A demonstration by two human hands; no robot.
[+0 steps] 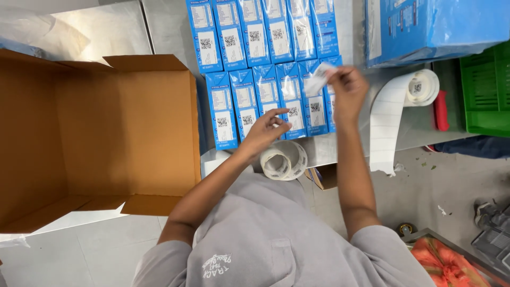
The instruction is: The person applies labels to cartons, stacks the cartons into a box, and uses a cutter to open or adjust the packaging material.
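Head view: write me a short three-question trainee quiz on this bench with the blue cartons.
1. True or false: the cardboard box has its flaps shut.
2. Which hand pinches the small white label? A. left hand B. right hand C. neither
3. Fill in: the blue cartons lie side by side in ___ rows.

Key: 1 false, the flaps stand open; 2 B; 3 two.

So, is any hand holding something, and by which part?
The right hand pinches a small white label by its right end. The left hand holds nothing; its fingers hover over the blue boxes.
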